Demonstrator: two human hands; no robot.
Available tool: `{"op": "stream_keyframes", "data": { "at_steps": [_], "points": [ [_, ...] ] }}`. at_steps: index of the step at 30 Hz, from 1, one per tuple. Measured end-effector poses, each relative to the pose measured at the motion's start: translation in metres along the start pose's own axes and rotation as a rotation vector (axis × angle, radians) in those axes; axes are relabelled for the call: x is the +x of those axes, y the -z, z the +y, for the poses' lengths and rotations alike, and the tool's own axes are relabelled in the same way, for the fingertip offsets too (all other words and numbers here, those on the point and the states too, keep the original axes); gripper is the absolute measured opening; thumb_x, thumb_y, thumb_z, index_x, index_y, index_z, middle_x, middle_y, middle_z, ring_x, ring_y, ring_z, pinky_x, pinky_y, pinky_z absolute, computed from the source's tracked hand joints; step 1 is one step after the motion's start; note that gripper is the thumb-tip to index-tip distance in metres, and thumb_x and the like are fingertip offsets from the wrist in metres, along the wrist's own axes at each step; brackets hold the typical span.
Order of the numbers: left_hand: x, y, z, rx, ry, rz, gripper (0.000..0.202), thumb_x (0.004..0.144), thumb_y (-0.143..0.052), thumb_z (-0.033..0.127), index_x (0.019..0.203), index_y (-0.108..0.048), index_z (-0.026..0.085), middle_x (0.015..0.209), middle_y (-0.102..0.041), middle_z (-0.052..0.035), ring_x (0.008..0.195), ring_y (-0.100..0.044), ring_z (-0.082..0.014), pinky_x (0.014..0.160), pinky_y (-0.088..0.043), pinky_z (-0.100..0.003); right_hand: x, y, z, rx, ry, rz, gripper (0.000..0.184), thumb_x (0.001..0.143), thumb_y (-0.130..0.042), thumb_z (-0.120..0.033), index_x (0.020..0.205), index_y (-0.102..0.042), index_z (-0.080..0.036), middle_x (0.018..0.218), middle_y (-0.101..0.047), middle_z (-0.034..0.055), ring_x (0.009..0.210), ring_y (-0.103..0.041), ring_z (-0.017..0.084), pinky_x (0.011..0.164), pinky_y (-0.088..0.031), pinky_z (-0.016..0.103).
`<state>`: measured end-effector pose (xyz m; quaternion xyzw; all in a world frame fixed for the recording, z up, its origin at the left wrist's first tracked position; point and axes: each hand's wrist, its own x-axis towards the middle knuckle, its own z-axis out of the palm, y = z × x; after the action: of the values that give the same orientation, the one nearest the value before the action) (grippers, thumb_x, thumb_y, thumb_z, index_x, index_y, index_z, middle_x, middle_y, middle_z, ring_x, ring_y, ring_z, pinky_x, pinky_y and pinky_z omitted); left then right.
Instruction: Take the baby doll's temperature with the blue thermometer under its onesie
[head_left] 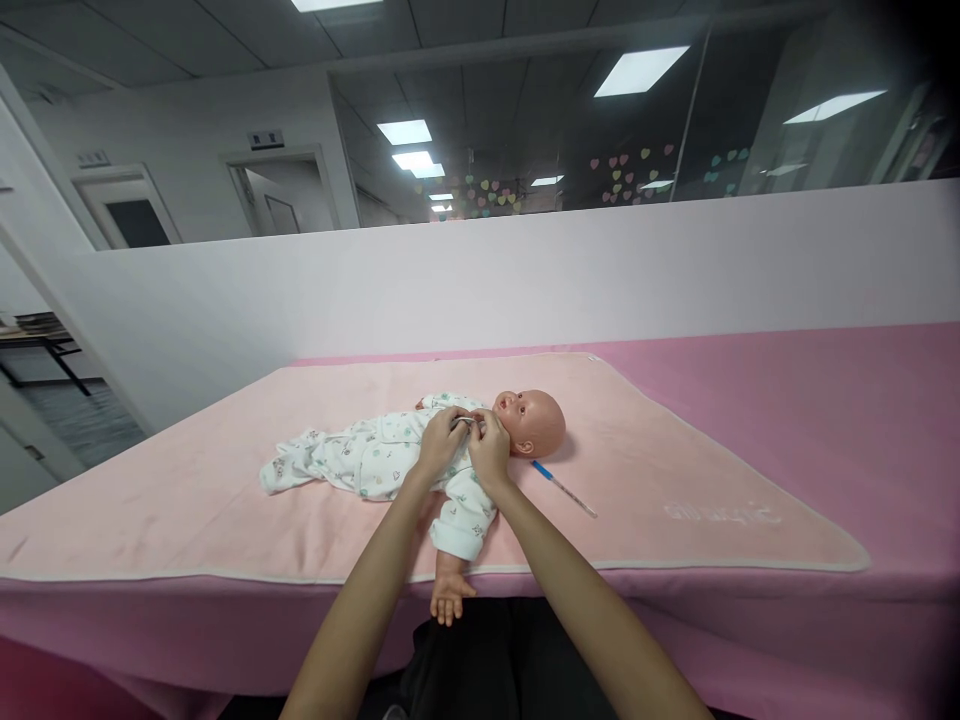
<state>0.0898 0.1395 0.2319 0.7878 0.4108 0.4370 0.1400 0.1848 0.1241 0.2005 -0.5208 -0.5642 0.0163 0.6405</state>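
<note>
A baby doll (538, 420) lies on its back, its head to the right, dressed in a white printed baby outfit (382, 455). At the outfit's neckline, just below the doll's chin, my left hand (441, 442) and my right hand (490, 452) come close together. Both hands pinch the collar fabric between thumb and fingers; the exact fastening there is too small to make out. One doll arm (451, 585) hangs over the table's front edge, palm up, between my forearms. Right of the doll's head lies a thin clear thermometer (574, 495) with a blue end, untouched.
Under the doll spreads a peach mat (187, 500) with a white border, over a pink-covered table (840, 430). A low white partition (600, 280) with glass above runs along the back. Doorways (292, 200) and a dark-legged table (64, 360) stand beyond on the left.
</note>
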Motion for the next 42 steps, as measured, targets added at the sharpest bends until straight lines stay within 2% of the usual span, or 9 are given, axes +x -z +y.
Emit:
{"op": "stream_keyframes", "data": {
  "at_steps": [8,15,20,29,35,38,42],
  "points": [
    [-0.003,0.001,0.003,-0.024,-0.01,0.036,0.025,0.071,-0.037,0.016,0.087,-0.057,0.017,0.088,-0.06,-0.0024,0.083,-0.052,-0.0138,0.075,-0.04,-0.025,-0.001,0.0,0.002,0.021,-0.002,-0.002,0.022,0.078,-0.036,-0.016,0.083,-0.057,-0.018,0.08,-0.06,0.004,0.071,-0.053,0.015,0.067,-0.041,0.025],
    [-0.001,0.002,0.001,0.001,0.006,0.038,0.016,0.07,-0.039,0.017,0.074,-0.054,0.016,0.076,-0.058,-0.0008,0.073,-0.05,-0.0119,0.068,-0.038,-0.023,-0.002,0.002,-0.001,0.035,0.024,-0.001,0.024,0.078,-0.036,-0.015,0.083,-0.059,-0.017,0.082,-0.061,0.0049,0.078,-0.054,0.015,0.073,-0.042,0.026],
    [0.0,0.001,-0.003,-0.007,0.01,0.061,0.012,0.068,-0.039,0.018,0.067,-0.051,0.016,0.069,-0.055,0.0008,0.069,-0.047,-0.0105,0.064,-0.036,-0.022,-0.003,0.001,0.0,0.071,0.003,-0.002,0.02,0.076,-0.039,-0.014,0.08,-0.059,-0.017,0.079,-0.061,0.0044,0.074,-0.055,0.015,0.069,-0.042,0.026],
    [0.003,0.002,-0.01,-0.312,0.118,0.019,0.012,0.067,-0.041,0.02,0.062,-0.05,0.014,0.062,-0.051,0.0021,0.064,-0.046,-0.009,0.063,-0.036,-0.021,-0.003,0.001,-0.004,0.123,-0.014,0.033,0.017,0.072,-0.041,-0.013,0.072,-0.057,-0.017,0.071,-0.06,0.0021,0.065,-0.052,0.014,0.063,-0.041,0.025],
    [0.007,-0.002,-0.011,-0.398,0.199,0.011,0.02,0.071,-0.044,0.031,0.06,-0.045,0.014,0.059,-0.045,0.003,0.06,-0.042,-0.0079,0.058,-0.034,-0.02,0.001,0.003,-0.003,0.076,0.048,-0.056,0.019,0.07,-0.039,-0.012,0.067,-0.056,-0.017,0.068,-0.057,0.0022,0.065,-0.051,0.014,0.061,-0.04,0.025],
    [0.008,-0.005,-0.013,-0.467,0.225,0.078,0.02,0.07,-0.049,0.034,0.071,-0.046,0.014,0.06,-0.046,0.0035,0.059,-0.043,-0.0072,0.058,-0.034,-0.019,0.002,0.004,-0.005,0.044,0.077,-0.048,0.019,0.07,-0.039,-0.012,0.068,-0.057,-0.017,0.067,-0.056,0.002,0.062,-0.049,0.013,0.059,-0.039,0.024],
    [0.007,-0.005,-0.015,-0.567,0.26,0.067,0.027,0.07,-0.051,0.033,0.089,-0.045,0.016,0.058,-0.047,0.0042,0.056,-0.045,-0.0066,0.057,-0.035,-0.019,0.002,0.005,-0.008,-0.004,0.088,-0.028,0.015,0.073,-0.042,-0.018,0.07,-0.056,-0.017,0.06,-0.051,-0.0002,0.051,-0.041,0.011,0.053,-0.035,0.023]
  ]
}}
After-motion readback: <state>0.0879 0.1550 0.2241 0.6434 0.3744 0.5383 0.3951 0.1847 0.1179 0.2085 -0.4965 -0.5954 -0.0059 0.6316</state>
